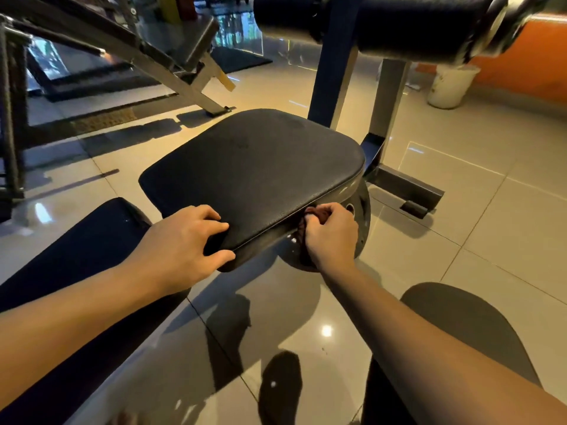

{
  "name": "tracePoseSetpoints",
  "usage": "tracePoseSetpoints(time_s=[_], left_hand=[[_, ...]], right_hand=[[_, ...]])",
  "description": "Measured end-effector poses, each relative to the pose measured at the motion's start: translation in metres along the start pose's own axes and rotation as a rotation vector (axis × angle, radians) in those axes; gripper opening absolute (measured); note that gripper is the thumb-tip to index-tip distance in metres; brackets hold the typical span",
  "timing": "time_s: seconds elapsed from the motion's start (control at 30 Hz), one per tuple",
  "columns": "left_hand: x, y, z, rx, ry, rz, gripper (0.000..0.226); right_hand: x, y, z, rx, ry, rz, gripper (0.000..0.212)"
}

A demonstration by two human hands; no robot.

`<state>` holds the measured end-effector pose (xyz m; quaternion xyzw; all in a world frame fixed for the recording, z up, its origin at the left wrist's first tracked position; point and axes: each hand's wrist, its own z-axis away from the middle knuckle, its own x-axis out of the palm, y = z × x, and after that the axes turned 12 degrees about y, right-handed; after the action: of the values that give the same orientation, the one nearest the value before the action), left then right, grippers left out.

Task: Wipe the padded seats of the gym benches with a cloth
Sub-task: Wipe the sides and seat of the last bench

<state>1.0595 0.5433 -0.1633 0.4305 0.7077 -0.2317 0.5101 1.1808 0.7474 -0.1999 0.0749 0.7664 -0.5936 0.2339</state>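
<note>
A black padded seat (254,170) of a gym bench fills the middle of the view. My left hand (184,243) grips its near corner, fingers on top and thumb under the edge. My right hand (331,234) holds a dark reddish cloth (310,214) bunched against the seat's near right edge, most of the cloth hidden in the fist. A long black back pad (76,259) runs from the seat toward the lower left, partly under my left forearm.
A round black roller pad (383,23) on a blue post (333,75) stands behind the seat. Another machine's steel frame (129,53) fills the upper left. A white bin (449,84) stands by the orange wall. Glossy tiled floor (460,228) lies on the right.
</note>
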Motion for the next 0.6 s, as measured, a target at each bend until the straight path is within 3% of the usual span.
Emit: tracePoseSetpoints(time_s=[0.1, 0.23, 0.37, 0.43, 0.6], left_hand=[[0.004, 0.002, 0.001, 0.006, 0.042, 0.002, 0.062], [0.011, 0.000, -0.004, 0.055, 0.063, -0.004, 0.070], [0.018, -0.002, -0.009, 0.064, 0.045, 0.013, 0.070], [0.017, -0.003, -0.010, 0.072, 0.046, 0.021, 0.069], [0.018, -0.004, -0.011, 0.079, 0.030, 0.030, 0.071]], right_hand=[[0.006, 0.001, 0.011, 0.040, 0.023, -0.068, 0.015], [0.017, 0.007, 0.059, -0.214, -0.169, -0.084, 0.012], [0.016, 0.015, 0.040, -0.322, -0.153, -0.060, 0.010], [0.016, 0.018, 0.028, -0.291, -0.094, -0.076, 0.007], [0.022, 0.024, 0.009, -0.006, 0.094, -0.127, 0.007]])
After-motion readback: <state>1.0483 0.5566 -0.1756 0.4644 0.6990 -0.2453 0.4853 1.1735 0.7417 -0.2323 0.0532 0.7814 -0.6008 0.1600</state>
